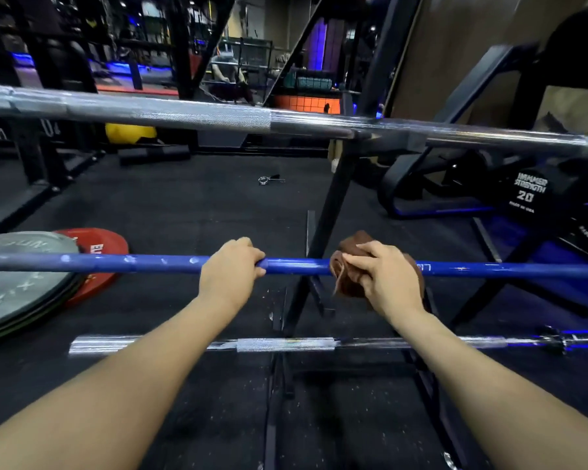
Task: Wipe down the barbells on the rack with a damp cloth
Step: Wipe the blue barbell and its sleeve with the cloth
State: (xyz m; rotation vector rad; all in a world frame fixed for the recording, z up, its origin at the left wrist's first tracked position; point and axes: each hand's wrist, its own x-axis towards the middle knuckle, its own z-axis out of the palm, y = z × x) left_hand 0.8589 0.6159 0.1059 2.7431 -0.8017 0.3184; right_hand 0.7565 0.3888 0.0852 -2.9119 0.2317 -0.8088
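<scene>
Head view: left hand (231, 270) fingers curled round blue bar (150, 262) on rack (323, 225), prob. to steady it, while right hand (384, 278) presses brown cloth (345, 266) wrapped on bar for wiping.

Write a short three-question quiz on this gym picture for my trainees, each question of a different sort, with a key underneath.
1. True or false: the left hand grips the blue barbell bare, with no cloth under its fingers.
2. Multiple choice: the brown cloth is A) draped over the top silver barbell, B) wrapped on the blue barbell under the right hand, C) lying on the floor.
3. Fill in: the number printed on the black weight plate at right is ___.

Key: 1 true; 2 B; 3 20.
</scene>
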